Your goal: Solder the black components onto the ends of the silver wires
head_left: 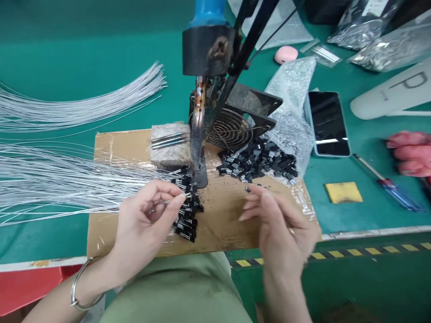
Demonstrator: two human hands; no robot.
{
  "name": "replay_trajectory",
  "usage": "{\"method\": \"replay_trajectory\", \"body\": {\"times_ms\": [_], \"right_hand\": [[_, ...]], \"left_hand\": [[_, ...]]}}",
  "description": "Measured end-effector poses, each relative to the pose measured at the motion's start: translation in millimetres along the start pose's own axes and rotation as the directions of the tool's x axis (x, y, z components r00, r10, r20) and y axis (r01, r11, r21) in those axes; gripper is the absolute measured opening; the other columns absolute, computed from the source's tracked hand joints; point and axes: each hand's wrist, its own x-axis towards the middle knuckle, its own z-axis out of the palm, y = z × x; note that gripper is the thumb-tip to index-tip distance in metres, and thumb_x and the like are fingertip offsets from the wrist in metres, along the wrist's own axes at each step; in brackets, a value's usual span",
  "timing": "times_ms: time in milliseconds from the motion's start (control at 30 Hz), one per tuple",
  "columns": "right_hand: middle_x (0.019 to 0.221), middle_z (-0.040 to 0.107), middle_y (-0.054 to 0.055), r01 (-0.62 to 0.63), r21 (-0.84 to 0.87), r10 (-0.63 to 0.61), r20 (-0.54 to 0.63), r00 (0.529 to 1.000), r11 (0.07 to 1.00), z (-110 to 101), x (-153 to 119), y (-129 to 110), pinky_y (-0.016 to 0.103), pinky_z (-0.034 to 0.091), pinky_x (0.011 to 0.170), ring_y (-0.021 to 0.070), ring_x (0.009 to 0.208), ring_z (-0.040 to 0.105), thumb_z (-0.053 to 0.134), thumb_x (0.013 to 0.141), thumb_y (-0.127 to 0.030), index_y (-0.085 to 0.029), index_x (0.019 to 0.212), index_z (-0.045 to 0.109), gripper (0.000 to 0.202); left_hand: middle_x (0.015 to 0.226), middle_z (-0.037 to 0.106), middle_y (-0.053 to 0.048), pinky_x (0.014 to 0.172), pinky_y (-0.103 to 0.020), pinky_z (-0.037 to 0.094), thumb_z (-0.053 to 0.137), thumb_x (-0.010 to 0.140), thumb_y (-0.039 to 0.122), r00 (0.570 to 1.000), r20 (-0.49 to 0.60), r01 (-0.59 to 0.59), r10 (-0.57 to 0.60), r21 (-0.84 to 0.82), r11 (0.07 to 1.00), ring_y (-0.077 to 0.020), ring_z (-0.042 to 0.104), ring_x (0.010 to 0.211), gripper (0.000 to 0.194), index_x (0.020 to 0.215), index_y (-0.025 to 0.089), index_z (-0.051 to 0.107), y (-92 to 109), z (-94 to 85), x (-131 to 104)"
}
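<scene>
My left hand (pixel 148 224) pinches the end of a thin pale wire between thumb and forefinger, just below the bent metal nozzle (pixel 196 139) of a heat tool. Under and beside its fingers, wires with black connectors (pixel 188 224) on their ends lie in a row on the cardboard (pixel 229 220). To the right, my right hand (pixel 283 220) is over the cardboard, with a small dark piece at its forefinger tip and the thumb close by. Above it lies a pile of small black connectors (pixel 259 159). A long bundle of white wires (pixel 67 179) runs off to the left.
The blue and black heat tool (pixel 208 49) hangs over the middle, before a black fan (pixel 232 125). Another wire bundle (pixel 101 105) lies at the upper left. On the right are a phone (pixel 329 121), a yellow sponge (pixel 343 192) and a pen (pixel 387 184).
</scene>
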Motion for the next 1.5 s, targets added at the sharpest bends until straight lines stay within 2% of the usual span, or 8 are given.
{"method": "replay_trajectory", "body": {"times_ms": [67, 167, 233, 367, 700, 867, 1133, 1500], "right_hand": [[0.086, 0.077, 0.004, 0.165, -0.339, -0.236, -0.181, 0.955, 0.926, -24, 13, 8, 0.031, 0.054, 0.055, 0.0147, 0.059, 0.063, 0.083, 0.088, -0.036, -0.022, 0.101, 0.086, 0.020], [0.075, 0.071, 0.002, 0.266, -0.708, -0.391, -0.015, 0.920, 0.654, -49, 26, 21, 0.033, 0.053, 0.062, 0.0178, 0.065, 0.061, 0.086, 0.084, -0.037, -0.021, 0.100, 0.085, 0.022], [0.072, 0.068, 0.001, 0.359, -0.751, -0.451, 0.091, 0.888, 0.555, -56, 30, 28, 0.033, 0.053, 0.063, 0.0161, 0.061, 0.059, 0.086, 0.086, -0.034, -0.020, 0.099, 0.084, 0.019], [0.073, 0.070, 0.001, 0.463, -0.748, -0.535, 0.172, 0.827, 0.475, -58, 33, 34, 0.032, 0.055, 0.062, 0.0156, 0.060, 0.062, 0.080, 0.092, -0.027, -0.019, 0.097, 0.082, 0.010], [0.080, 0.072, 0.004, 0.388, -0.771, -0.528, 0.079, 0.845, 0.506, -58, 31, 22, 0.034, 0.057, 0.063, 0.0162, 0.058, 0.062, 0.082, 0.090, -0.031, -0.020, 0.104, 0.080, 0.018], [0.079, 0.073, 0.004, 0.371, -0.770, -0.480, 0.096, 0.872, 0.519, -61, 35, 16, 0.031, 0.057, 0.060, 0.0159, 0.059, 0.064, 0.080, 0.091, -0.032, -0.018, 0.099, 0.079, 0.017], [0.076, 0.073, 0.004, 0.507, -0.797, -0.545, 0.278, 0.791, 0.329, -65, 41, 21, 0.029, 0.057, 0.062, 0.0144, 0.057, 0.064, 0.075, 0.096, -0.029, -0.016, 0.096, 0.077, 0.013], [0.070, 0.077, 0.003, 0.444, -0.843, -0.397, 0.311, 0.864, 0.305, -68, 45, -1, 0.028, 0.050, 0.052, 0.0175, 0.054, 0.070, 0.065, 0.096, -0.042, -0.019, 0.082, 0.075, 0.029]], "left_hand": [[0.072, 0.069, 0.002, 0.051, -0.018, 0.041, 0.072, 0.096, 0.020, 1.000, 0.009, 0.003, -0.003, 0.002, 1.000, -0.0082, 0.053, 0.058, 0.006, 0.091, 0.022, 0.075, 2, -0.3, 1], [0.072, 0.068, 0.001, 0.051, -0.019, 0.039, 0.071, 0.096, 0.021, 1.000, 0.020, -0.012, 0.011, 0.030, 0.999, -0.0091, 0.053, 0.058, 0.009, 0.088, 0.021, 0.076, 4, -0.3, 1], [0.073, 0.069, 0.000, 0.051, -0.020, 0.038, 0.072, 0.096, 0.022, 1.000, 0.020, -0.006, 0.005, 0.056, 0.998, -0.0096, 0.053, 0.059, 0.010, 0.087, 0.020, 0.076, 5, -0.4, 1], [0.076, 0.071, -0.002, 0.053, -0.021, 0.039, 0.072, 0.095, 0.023, 1.000, 0.013, 0.002, -0.003, 0.090, 0.996, -0.0105, 0.056, 0.062, 0.010, 0.086, 0.020, 0.076, 6, -1.7, -1], [0.074, 0.072, -0.001, 0.053, -0.023, 0.038, 0.072, 0.093, 0.023, 1.000, 0.008, -0.002, 0.000, 0.165, 0.986, -0.0110, 0.055, 0.060, 0.010, 0.085, 0.020, 0.077, 7, -6.1, 1], [0.074, 0.073, 0.001, 0.051, -0.022, 0.037, 0.075, 0.091, 0.024, 0.999, -0.036, 0.016, -0.009, 0.179, 0.984, -0.0111, 0.055, 0.059, 0.005, 0.086, 0.024, 0.078, 6, -7.7, 2], [0.068, 0.069, 0.001, 0.049, -0.023, 0.035, 0.073, 0.092, 0.023, 1.000, -0.010, -0.014, 0.016, 0.187, 0.982, -0.0103, 0.050, 0.055, 0.011, 0.083, 0.022, 0.078, 8, -5.4, 2], [0.067, 0.067, 0.003, 0.051, -0.021, 0.037, 0.071, 0.092, 0.018, 1.000, 0.015, -0.010, 0.009, 0.116, 0.993, -0.0088, 0.046, 0.054, 0.011, 0.083, 0.021, 0.076, 12, -4.6, 3]]}}
